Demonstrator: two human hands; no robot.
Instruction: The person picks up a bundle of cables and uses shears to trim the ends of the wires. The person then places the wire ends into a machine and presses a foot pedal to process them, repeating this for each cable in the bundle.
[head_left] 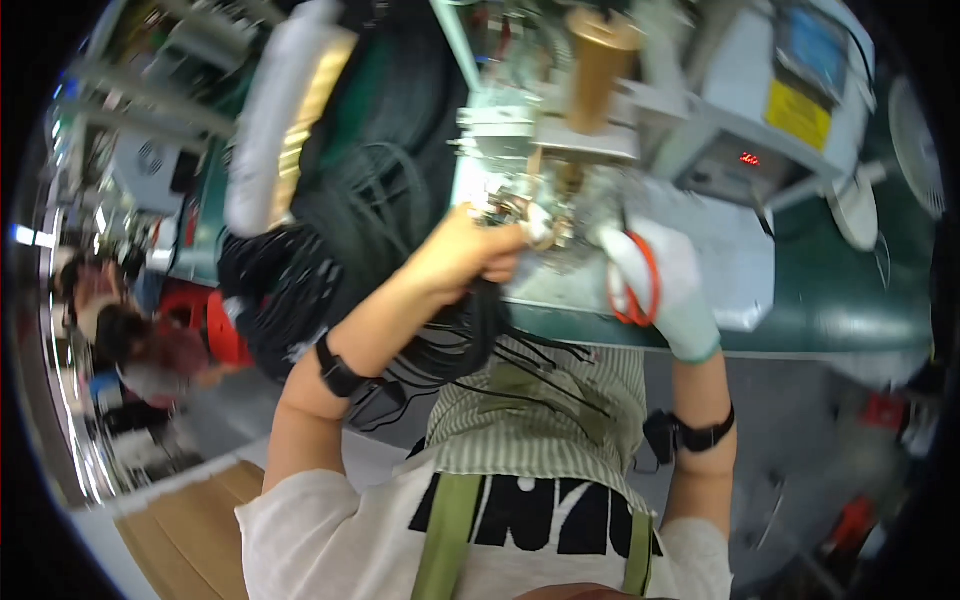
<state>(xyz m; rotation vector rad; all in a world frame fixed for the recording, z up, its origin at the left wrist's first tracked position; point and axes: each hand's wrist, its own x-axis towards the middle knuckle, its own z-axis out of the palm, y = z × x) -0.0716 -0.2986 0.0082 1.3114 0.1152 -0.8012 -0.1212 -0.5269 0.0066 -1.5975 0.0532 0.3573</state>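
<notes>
The left hand (pixel 468 250) has its fingers closed round a bundle of black cables (pixel 470 335) hanging off the worktop (pixel 850 310) edge. At its three o'clock, the gloved right hand (pixel 655 275) grips orange-handled scissors (pixel 634 290) beside the machine (pixel 560 150); motion blur hides the fingertips.

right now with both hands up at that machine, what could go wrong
1. The left hand grips a bundle of black cables whose loose strands trail over the apron; they could snag or tangle.
2. Both hands sit close to the metal fixture under the brass cylinder; fingers might get pinched there.
3. The right hand wears a white glove with orange-handled scissors hung on it; they could catch on the cables.
</notes>
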